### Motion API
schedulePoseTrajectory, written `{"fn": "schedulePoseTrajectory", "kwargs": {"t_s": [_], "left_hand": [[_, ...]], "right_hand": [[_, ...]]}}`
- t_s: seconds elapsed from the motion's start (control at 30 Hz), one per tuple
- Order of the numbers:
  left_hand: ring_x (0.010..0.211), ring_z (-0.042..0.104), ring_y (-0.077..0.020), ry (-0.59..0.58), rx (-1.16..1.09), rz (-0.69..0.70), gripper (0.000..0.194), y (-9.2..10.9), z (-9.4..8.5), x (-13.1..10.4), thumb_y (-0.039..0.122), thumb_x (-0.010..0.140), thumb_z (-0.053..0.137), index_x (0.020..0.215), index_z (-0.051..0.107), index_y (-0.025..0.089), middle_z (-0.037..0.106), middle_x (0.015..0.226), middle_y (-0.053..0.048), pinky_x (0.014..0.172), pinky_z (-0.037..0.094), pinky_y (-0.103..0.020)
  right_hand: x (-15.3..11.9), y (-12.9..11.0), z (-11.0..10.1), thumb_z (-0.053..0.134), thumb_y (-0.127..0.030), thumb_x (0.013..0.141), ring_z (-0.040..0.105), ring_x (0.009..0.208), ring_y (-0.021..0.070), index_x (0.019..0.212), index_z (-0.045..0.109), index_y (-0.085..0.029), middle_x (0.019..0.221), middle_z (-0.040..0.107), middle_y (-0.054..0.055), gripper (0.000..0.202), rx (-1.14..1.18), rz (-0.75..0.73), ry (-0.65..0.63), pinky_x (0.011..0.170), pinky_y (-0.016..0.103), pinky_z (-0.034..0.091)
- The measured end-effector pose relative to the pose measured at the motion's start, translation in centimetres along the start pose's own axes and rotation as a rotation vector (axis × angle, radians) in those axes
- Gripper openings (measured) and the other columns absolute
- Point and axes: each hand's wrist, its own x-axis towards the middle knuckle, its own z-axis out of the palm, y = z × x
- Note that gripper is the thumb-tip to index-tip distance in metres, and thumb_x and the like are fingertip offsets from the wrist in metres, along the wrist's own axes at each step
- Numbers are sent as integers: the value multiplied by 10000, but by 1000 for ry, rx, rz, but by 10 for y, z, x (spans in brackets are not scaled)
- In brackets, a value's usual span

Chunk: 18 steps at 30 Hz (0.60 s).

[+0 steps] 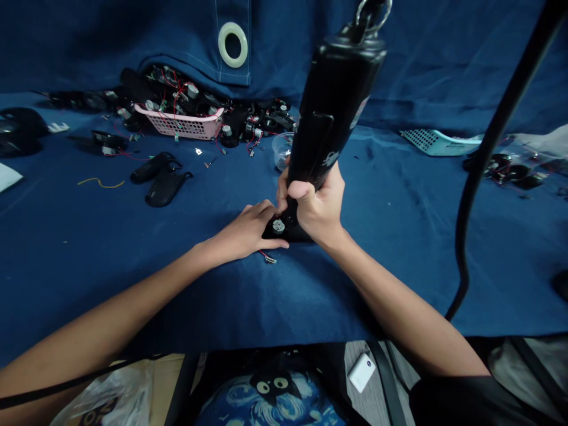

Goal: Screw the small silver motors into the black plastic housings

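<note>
My right hand is wrapped round a thick black electric screwdriver, which stands nearly upright and leans a little right, a metal ring at its top. Its tip is hidden behind my fingers. Just left of it, my left hand grips a small black plastic housing against the cloth, thumb along the near side and fingers over the far side. A round silvery-white motor shows in the housing. From below my left thumb a red wire runs to a small connector board.
A pink basket heaped with black parts and red wires stands at the back left. Black shells lie nearer. Behind my right hand is a clear cup. A turquoise basket and a hanging black cable are on the right.
</note>
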Motion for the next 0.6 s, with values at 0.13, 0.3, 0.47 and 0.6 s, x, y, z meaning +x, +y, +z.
{"fn": "schedulePoseTrajectory", "kwargs": {"t_s": [0.13,0.3,0.47,0.6], "left_hand": [[1215,529,-337,4,10,11,632,0,-1,0,570,836,676,1288,460,185,532,1316,-144,1005,422,-470],[1159,557,-318,-8,-3,5,624,1,-2,0,548,840,683,1290,455,180,540,1294,-139,982,442,-457],[1227,521,-341,-20,-19,-7,637,2,-2,1,540,830,698,1289,452,173,518,1329,-149,1016,426,-476],[1223,524,-347,-12,-13,-16,645,2,-1,1,542,821,706,1279,460,160,529,1314,-156,1022,423,-485]], "right_hand": [[0,-3,0,409,-768,825,698,711,217,1357,360,-266,818,659,31,733,-40,24,-14,644,409,593],[-2,-5,0,426,-696,886,683,675,194,1331,368,-274,800,650,24,616,-69,37,-11,601,374,577],[-2,0,-1,427,-720,870,683,661,193,1406,310,-272,835,662,34,709,-119,14,-51,593,363,569],[-1,2,0,439,-752,832,691,657,203,1419,309,-262,818,663,28,775,-83,1,-28,619,381,582]]}}
